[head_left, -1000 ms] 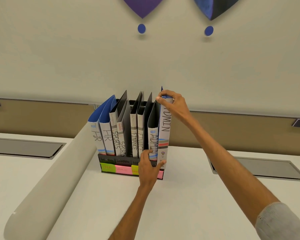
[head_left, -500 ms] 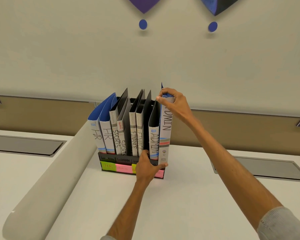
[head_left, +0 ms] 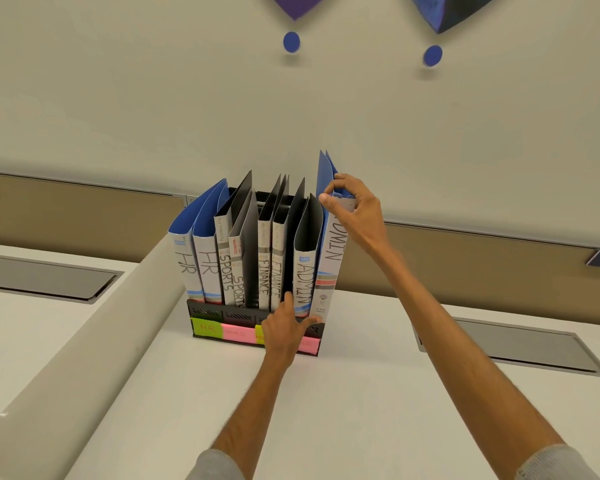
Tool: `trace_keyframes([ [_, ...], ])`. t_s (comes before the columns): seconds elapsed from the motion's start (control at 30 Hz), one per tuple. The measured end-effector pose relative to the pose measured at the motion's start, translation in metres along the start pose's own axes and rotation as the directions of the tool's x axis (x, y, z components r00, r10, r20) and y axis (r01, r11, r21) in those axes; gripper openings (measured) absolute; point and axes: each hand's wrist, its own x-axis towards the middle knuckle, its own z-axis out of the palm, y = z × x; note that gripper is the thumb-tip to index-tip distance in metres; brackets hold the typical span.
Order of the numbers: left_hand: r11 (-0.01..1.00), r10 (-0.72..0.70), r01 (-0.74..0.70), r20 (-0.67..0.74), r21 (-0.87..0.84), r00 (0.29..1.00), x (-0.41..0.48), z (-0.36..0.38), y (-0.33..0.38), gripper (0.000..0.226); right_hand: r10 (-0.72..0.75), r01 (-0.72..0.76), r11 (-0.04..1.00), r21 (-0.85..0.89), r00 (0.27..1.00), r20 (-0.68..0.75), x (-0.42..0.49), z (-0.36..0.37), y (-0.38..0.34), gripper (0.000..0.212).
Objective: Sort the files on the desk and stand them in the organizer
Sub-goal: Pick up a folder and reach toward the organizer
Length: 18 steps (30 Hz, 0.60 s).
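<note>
Spines HR, SPORTS, FINANCE, ADMIN, right hand (head_left: 355,211) pinching ADMIN file (head_left: 335,258), left hand (head_left: 284,332) spread on organizer (head_left: 208,311).

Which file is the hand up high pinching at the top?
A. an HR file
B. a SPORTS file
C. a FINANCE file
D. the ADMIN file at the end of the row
D: the right hand has its grip on the top of the last ADMIN file, which stands at the right end of the organizer.
</note>
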Motion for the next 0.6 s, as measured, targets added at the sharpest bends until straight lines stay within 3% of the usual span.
trace_keyframes([
  [0.23, 0.997, 0.072, -0.072, -0.003, -0.021, 0.997, 0.003, 0.005, -0.013, 0.054, -0.078, 0.079, 0.992, -0.093, 0.997, 0.015, 0.006, 0.011, -0.005, 0.026],
  [0.43, 0.997, -0.075, 0.075, -0.006, 0.012, 0.997, -0.011, 0.008, 0.011, 0.099, -0.117, 0.119, 0.986, -0.113, 0.993, 0.017, 0.006, 0.023, -0.008, 0.024],
  [0.6, 0.985, -0.159, 0.160, -0.007, 0.067, 0.987, -0.005, 0.009, 0.028, 0.104, -0.117, 0.116, 0.985, -0.125, 0.993, 0.000, 0.004, 0.022, -0.006, 0.027],
])
